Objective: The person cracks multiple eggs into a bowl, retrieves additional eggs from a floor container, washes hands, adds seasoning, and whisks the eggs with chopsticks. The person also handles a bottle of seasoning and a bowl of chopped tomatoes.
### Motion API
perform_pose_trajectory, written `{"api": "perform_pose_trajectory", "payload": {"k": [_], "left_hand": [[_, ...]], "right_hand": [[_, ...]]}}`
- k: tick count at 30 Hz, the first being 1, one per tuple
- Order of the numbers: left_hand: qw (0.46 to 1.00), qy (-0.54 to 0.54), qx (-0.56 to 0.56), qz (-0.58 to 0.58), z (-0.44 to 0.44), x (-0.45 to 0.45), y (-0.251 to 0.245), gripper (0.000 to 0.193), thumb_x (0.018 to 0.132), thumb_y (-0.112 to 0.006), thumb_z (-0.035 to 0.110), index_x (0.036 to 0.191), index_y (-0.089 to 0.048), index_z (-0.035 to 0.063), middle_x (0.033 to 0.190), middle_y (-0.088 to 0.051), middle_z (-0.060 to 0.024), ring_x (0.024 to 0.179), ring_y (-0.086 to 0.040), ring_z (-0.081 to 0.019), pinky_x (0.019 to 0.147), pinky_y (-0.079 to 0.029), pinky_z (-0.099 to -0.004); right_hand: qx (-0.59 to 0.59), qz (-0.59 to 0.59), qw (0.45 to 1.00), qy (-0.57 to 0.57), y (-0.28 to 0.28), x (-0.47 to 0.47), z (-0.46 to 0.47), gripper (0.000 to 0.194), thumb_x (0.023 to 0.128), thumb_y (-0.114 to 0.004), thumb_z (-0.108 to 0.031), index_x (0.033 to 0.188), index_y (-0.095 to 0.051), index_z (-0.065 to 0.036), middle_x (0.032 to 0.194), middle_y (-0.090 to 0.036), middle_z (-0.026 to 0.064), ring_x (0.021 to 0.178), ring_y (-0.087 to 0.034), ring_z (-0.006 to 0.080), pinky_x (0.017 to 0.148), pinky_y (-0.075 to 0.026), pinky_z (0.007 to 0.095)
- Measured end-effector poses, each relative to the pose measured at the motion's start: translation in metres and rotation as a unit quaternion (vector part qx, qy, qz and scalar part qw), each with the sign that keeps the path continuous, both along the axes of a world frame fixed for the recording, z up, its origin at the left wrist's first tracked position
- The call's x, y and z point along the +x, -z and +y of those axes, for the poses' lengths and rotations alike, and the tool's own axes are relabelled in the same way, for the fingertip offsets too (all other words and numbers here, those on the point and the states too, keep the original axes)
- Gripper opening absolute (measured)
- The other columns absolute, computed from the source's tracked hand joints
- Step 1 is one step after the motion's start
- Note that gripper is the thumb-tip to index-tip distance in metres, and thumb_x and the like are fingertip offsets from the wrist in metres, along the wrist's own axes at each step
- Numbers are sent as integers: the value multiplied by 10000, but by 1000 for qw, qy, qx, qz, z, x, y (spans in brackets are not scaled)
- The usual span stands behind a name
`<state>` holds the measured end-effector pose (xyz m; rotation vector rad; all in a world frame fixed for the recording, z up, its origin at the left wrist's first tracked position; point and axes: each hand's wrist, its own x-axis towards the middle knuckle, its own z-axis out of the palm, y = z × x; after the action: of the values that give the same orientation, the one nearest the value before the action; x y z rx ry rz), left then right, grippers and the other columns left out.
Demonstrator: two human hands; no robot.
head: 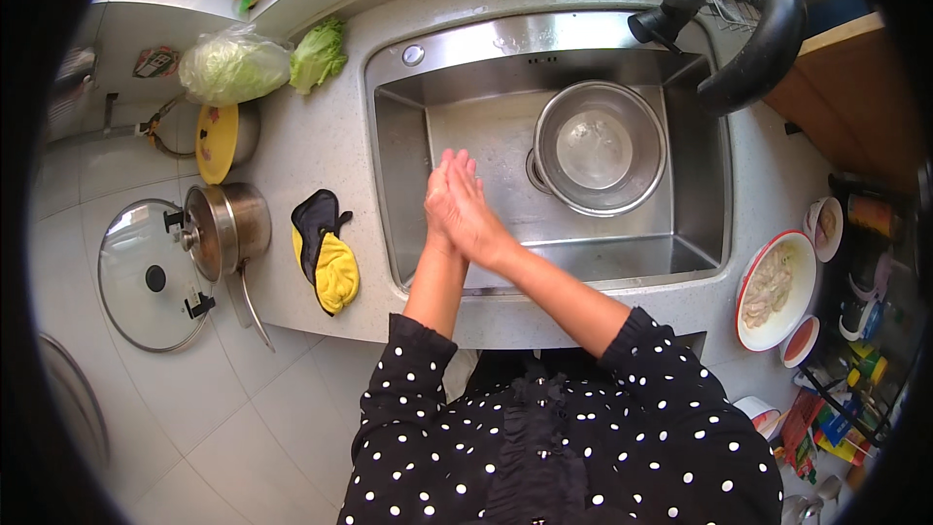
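My left hand [439,197] and my right hand [470,222] are pressed together, palm to palm, over the left part of a stainless steel sink [481,124]. Neither hand shows an object in it. To their right, a round metal basin [649,153] with some water at its bottom sits in the sink, partly over the drain. A yellow and black cloth [337,273] lies crumpled on the counter left of the sink. The black faucet [762,65] arches in from the upper right, its spout away from the hands.
Left on the counter are a bagged cabbage [233,69], leafy lettuce [318,57], a lidded saucepan [244,230] with its handle jutting out, and a yellow-faced bowl [216,142]. A glass lid [153,255] hangs beyond. At right stand a red-rimmed bowl of pale food [776,292] and small bowls.
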<state>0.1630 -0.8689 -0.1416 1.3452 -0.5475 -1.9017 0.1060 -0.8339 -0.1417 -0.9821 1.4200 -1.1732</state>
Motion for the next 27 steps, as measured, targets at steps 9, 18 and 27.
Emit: {"api": "perform_pose_trajectory", "payload": {"k": [9,18,27], "left_hand": [[995,77,32,49,2,1,-4,640,1012,-435,449,1491,-294,47,1507,-381,-130,1366,-395,-264,1141,-291,-408],[988,72,131,23,-5,8,36,622,1000,-435,500,1442,-377,67,1466,-448,-156,1381,-392,-275,1158,-223,-496],[967,-61,198,148,-27,-14,62,527,999,-391,257,1483,-285,76,1509,-349,-183,1359,-392,-334,1106,-343,-528]], "right_hand": [[46,327,942,66,54,-4,-29,747,965,-375,-613,1251,-423,76,1345,-407,306,1298,-356,367,1055,-274,442],[121,108,848,505,184,-200,28,461,982,-509,-392,1005,-683,34,916,-710,131,818,-681,231,770,-533,348],[-30,-207,970,124,79,-42,16,428,987,-534,-333,1186,-630,34,1128,-680,143,1056,-649,224,945,-493,342]]}}
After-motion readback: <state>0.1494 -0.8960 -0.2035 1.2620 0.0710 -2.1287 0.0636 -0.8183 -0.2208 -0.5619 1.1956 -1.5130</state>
